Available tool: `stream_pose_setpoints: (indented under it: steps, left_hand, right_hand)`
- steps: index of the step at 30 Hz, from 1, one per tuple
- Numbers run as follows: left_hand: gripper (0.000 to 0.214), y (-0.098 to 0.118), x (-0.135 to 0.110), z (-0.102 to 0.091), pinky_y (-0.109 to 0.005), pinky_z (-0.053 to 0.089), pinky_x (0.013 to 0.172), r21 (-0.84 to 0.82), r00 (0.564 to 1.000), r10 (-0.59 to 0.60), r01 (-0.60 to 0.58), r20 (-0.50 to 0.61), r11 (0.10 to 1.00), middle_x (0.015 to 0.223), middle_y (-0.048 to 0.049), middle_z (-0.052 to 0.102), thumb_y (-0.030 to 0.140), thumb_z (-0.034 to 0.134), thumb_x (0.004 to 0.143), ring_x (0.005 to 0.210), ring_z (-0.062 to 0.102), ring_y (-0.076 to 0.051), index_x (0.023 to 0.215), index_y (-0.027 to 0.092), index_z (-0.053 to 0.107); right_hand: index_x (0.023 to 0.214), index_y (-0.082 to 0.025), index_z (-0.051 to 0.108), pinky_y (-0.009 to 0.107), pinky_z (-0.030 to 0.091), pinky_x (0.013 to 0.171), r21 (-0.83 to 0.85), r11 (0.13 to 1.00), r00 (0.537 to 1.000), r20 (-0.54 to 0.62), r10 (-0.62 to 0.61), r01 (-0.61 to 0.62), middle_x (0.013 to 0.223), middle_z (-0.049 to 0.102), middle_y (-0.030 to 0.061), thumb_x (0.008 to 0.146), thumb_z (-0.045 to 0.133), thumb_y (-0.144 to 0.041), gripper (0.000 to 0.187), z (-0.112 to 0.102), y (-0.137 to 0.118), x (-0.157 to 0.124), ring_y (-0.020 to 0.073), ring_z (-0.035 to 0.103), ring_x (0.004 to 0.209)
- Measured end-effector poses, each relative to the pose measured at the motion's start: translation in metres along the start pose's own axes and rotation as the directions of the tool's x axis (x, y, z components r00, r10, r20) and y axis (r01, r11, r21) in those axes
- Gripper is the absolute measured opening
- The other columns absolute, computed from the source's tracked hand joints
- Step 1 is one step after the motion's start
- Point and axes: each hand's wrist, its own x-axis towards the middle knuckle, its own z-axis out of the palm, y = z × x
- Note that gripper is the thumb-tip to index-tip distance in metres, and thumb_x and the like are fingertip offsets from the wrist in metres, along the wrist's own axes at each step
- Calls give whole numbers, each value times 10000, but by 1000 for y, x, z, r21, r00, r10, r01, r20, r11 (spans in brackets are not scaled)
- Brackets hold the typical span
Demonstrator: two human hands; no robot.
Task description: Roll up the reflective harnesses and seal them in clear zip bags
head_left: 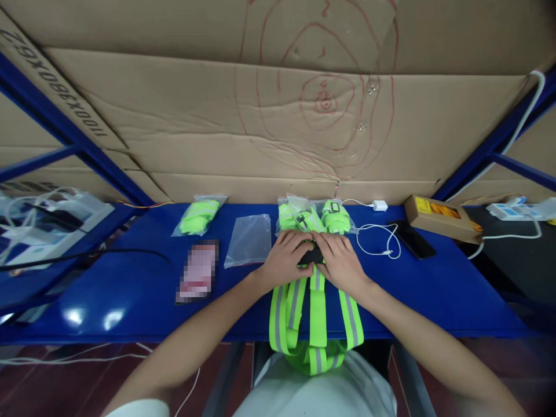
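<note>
A neon green reflective strap vest (316, 315) with grey stripes lies over the front edge of the blue table (130, 278) and hangs down toward my lap. My left hand (284, 258) and my right hand (341, 260) rest side by side on its upper end, fingers curled and pressed on a black buckle or band (311, 255) between them. Just beyond my fingers lie bagged rolled green vests (319, 217).
An empty clear plastic bag (249, 238) and another bagged green vest (198, 216) lie to the left, with a blurred card (197, 272) nearer. To the right are a white charger and cable (377, 231), a black phone (412, 238) and a cardboard box (441, 217). Cardboard sheets form the back wall.
</note>
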Motion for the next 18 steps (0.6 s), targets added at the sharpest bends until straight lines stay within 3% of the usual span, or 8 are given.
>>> stream_pose_setpoints:
  steps: [5, 10, 15, 18]
  left_hand:
    - [238, 2, 3, -3, -457, 496, 1026, -16, 992, -75, 77, 97, 997, 1207, -107, 704, 294, 700, 833, 1161, 661, -296, 1046, 219, 627]
    - [347, 4, 4, -4, -466, 510, 1018, -21, 975, -93, 100, 204, 995, 1296, -131, 684, 319, 691, 917, 1218, 653, -319, 1230, 205, 593]
    - [372, 3, 6, -11, -462, 537, 1055, -138, 974, -176, 195, 140, 971, 1320, -165, 652, 278, 641, 947, 1271, 637, -317, 1298, 182, 564]
    - [356, -13, 11, -25, -430, 541, 1061, -318, 930, -366, 361, 48, 877, 1282, -143, 677, 339, 655, 949, 1230, 664, -278, 1268, 189, 599]
  right_hand:
    - [1490, -125, 505, 476, 395, 991, -195, 980, 998, 58, 36, -24, 1317, 664, 172, 981, 613, -196, 525, -4, 6, 6, 334, 576, 1158]
    - [1470, -189, 546, 470, 383, 988, -233, 969, 995, 38, 95, -83, 1305, 665, 153, 998, 542, -150, 474, -10, 18, 9, 321, 569, 1157]
    - [1492, -175, 560, 515, 444, 968, -187, 964, 981, 5, 195, -191, 1327, 662, 192, 918, 559, -86, 580, -23, 33, 8, 371, 588, 1154]
    - [1459, -167, 602, 540, 484, 1003, 26, 938, 931, -118, 346, -345, 1316, 680, 188, 941, 562, -149, 519, -39, 58, 2, 375, 614, 1183]
